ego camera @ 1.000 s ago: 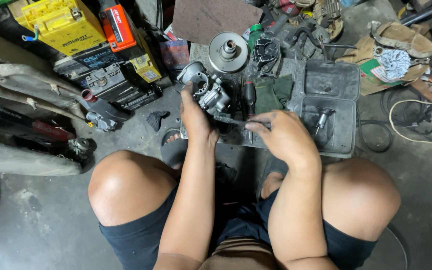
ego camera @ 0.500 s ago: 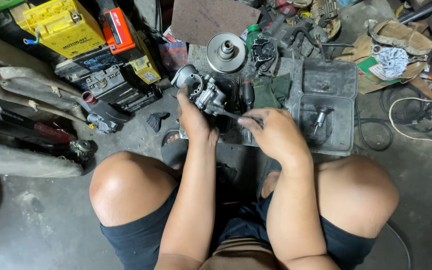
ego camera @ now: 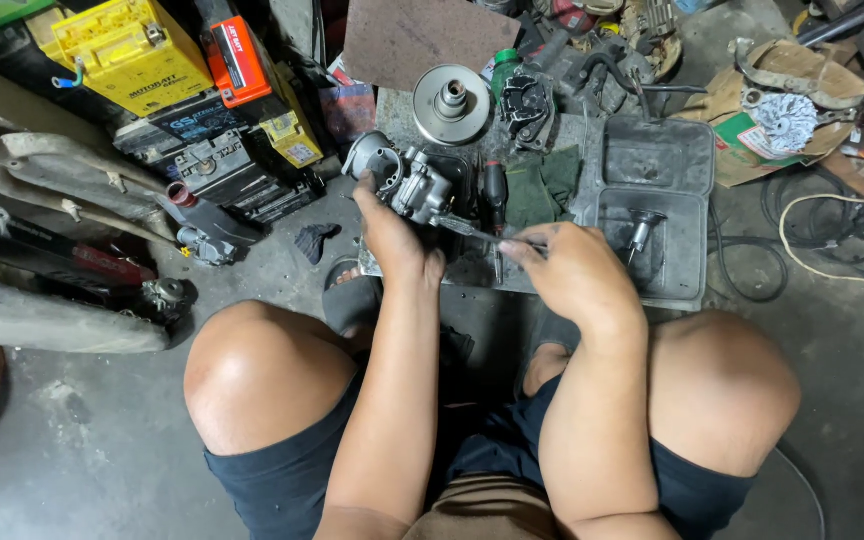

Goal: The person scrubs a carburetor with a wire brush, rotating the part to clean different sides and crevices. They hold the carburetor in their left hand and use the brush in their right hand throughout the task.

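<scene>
Left hand: the left hand (ego camera: pixel 394 235) is closed around a grey metal carburettor (ego camera: pixel 407 180), held up off the floor above the near-left part of the work mat (ego camera: pixel 472 265).
Right hand: the right hand (ego camera: pixel 572 275) is pinched shut on the handle end of a slim screwdriver (ego camera: pixel 477 232); the shaft is laid across to the carburettor body, its tip touching or entering the casting, which of the two cannot be told.
Step in hand: judged to be the working of a screw or jet on the carburettor with the tool, the body being steadied by the other hand.
Next move calls for: the tip to be kept seated and square in its slot, and the casting to be gripped firmly so that it is not turned with the tool.
Tray: a grey two-compartment tray (ego camera: pixel 687 165) is set at the right edge of the mat; a small funnel-shaped part (ego camera: pixel 642 228) is stood in its near compartment.
Pulley: a round metal pulley (ego camera: pixel 450 103) is laid at the far edge.
Cloth: a green cloth (ego camera: pixel 540 185) is spread between pulley and tray.
Batteries: a yellow battery (ego camera: pixel 132 45) is stacked with others at the far left of the floor.
</scene>
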